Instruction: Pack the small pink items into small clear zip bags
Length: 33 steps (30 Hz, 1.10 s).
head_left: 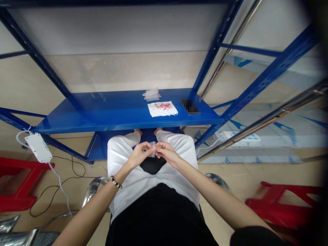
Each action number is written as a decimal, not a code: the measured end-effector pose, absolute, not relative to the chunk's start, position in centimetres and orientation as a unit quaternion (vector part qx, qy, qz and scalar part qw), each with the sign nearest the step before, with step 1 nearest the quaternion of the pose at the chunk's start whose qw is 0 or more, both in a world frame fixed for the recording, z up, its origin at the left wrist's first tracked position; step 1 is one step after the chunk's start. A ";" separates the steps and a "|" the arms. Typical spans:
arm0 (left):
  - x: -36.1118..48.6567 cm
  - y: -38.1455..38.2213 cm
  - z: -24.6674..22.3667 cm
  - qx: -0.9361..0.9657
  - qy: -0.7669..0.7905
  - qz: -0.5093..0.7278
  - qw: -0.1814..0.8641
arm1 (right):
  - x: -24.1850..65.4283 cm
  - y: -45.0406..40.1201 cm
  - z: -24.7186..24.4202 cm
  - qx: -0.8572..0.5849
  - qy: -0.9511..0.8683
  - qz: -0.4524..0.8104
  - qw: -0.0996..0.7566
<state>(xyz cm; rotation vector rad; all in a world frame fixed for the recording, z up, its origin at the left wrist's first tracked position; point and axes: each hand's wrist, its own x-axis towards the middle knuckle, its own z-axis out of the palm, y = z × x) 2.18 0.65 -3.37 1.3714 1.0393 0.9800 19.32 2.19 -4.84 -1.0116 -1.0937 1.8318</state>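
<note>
Pinching a small clear plastic bag point(152, 149) between them, the left hand point(139, 154) and right hand point(167, 153) meet just in front of the blue steel shelf point(102, 116), with fingers and thumbs closed on its upper part; whether anything is inside the bag is too small to tell. Both hands are nearly closed, their fingertips almost touching around the plastic. A black-and-white beaded bracelet point(115, 182) circles the left wrist. Beneath the hands, and nearer than the shelf, lie the person's white-clad lap and legs point(123, 153), with a black cloth patch point(152, 165) between the thighs and bare feet showing just under the shelf's front edge. On the shelf itself, a white paper sheet point(162, 109) carries a scatter of small pink beads point(163, 106). Just behind that sheet rests a loose pile of clear plastic bags point(151, 94), and beside it a dark object point(189, 106) is blurred beyond naming. Left of the shelf, a white power adapter point(38, 147) hangs from its cable, and red plastic stools point(15, 184) stand on the floor on either side, well apart from the shelf.
</note>
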 end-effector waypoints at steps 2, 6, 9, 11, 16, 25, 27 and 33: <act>2.7 0.0 -3.7 0.599 0.435 0.403 0.538 | 19.3 1.9 -4.9 -0.384 -0.447 0.718 0.370; 3.4 -0.5 -4.1 0.591 0.443 0.398 0.544 | 19.3 2.1 -5.0 -0.382 -0.457 0.720 0.358; 3.3 -0.1 -3.9 0.586 0.435 0.396 0.557 | 19.4 2.6 -5.4 -0.385 -0.455 0.716 0.363; 3.1 0.2 -3.9 0.587 0.425 0.392 0.566 | 19.5 2.9 -5.6 -0.385 -0.456 0.714 0.364; 2.2 0.3 -4.5 0.653 0.429 0.362 0.508 | 19.6 2.9 -6.0 -0.391 -0.475 0.708 0.347; 2.6 0.4 -4.0 0.733 0.507 0.277 0.359 | 19.8 3.9 -5.5 -0.432 -0.576 0.611 0.330; 2.8 0.0 -3.8 0.751 0.546 0.243 0.280 | 19.9 3.9 -5.8 -0.433 -0.609 0.583 0.319; 2.2 0.0 -3.6 0.741 0.629 0.196 0.131 | 20.1 4.1 -6.5 -0.466 -0.703 0.455 0.286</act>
